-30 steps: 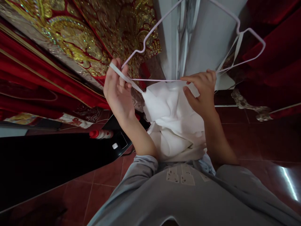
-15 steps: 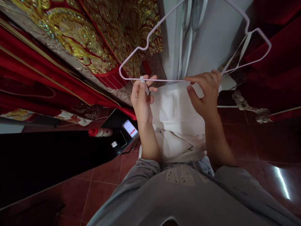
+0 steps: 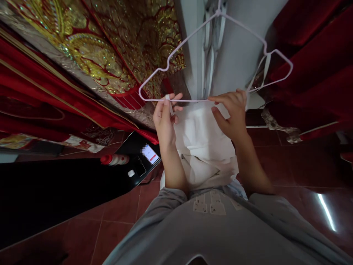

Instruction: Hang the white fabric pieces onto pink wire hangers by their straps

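Observation:
A pale pink hanger (image 3: 192, 36) hangs in front of me, its hook end at the top. A white garment (image 3: 204, 129) hangs below its lower bar. My left hand (image 3: 166, 117) is at the left part of the bar, thumb and index finger pinched on a white strap (image 3: 167, 97) that passes over the bar; the other fingers are spread. My right hand (image 3: 231, 112) lies along the bar further right, with fingers stretched out, index fingertip touching it and thumb apart. Another white strap (image 3: 266, 66) is looped over the hanger's right notch.
Red and gold sequinned clothing (image 3: 110, 48) hangs at the left, and dark red cloth (image 3: 311, 66) at the right. On a black table (image 3: 68, 191) lie a lit phone (image 3: 151, 154), a dark phone (image 3: 141, 167), a small white case (image 3: 131, 173) and a red-capped bottle (image 3: 115, 159).
The hanger sits lower in view and its top has come into sight. My right hand appears further left and slightly lower; my left hand keeps its pinch on the strap.

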`<state>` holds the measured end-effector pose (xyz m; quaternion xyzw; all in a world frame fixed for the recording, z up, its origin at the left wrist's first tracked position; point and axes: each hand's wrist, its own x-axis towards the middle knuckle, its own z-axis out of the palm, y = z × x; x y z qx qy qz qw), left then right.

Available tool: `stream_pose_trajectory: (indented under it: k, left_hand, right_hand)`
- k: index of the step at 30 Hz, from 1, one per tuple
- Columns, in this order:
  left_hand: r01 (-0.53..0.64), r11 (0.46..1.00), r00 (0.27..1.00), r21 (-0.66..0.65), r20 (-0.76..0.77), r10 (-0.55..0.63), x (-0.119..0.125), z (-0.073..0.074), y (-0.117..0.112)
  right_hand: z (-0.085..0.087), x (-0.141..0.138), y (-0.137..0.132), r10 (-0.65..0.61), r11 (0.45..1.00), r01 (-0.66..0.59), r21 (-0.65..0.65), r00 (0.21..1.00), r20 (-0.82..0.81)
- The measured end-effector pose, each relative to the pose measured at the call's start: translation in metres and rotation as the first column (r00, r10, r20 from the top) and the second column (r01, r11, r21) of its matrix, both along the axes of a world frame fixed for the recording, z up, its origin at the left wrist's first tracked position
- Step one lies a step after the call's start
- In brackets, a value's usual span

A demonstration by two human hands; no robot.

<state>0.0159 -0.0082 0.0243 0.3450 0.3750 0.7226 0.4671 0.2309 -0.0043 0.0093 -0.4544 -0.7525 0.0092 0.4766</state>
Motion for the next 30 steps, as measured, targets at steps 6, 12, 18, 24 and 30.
stream_pose_trajectory:
  k: [6,12,18,24,30]
  left_hand:
    - [0.026,0.998,0.998,0.056,0.05,-0.029,0.017,0.014,0.0]
    - [0.004,0.998,0.999,0.07,0.037,-0.006,0.013,0.013,0.004]
    - [-0.005,1.0,1.0,0.018,0.01,0.004,0.008,0.014,0.011]
    - [-0.016,0.996,1.0,0.089,-0.009,0.017,0.011,0.005,0.013]
    - [-0.026,0.99,0.999,0.137,-0.023,0.029,0.013,0.001,0.012]
  right_hand:
    - [0.01,0.008,0.001,0.041,0.997,-0.042,-0.061,0.999,-0.017]
    - [0.015,0.018,-0.001,0.054,0.998,-0.05,0.031,0.984,-0.168]
    - [0.013,0.064,0.027,-0.106,0.978,0.183,0.095,0.842,-0.528]
    - [0.031,0.08,0.026,-0.236,0.955,0.131,-0.265,0.879,-0.414]
    - [0.046,0.057,0.021,-0.111,0.99,0.043,-0.134,0.821,-0.56]
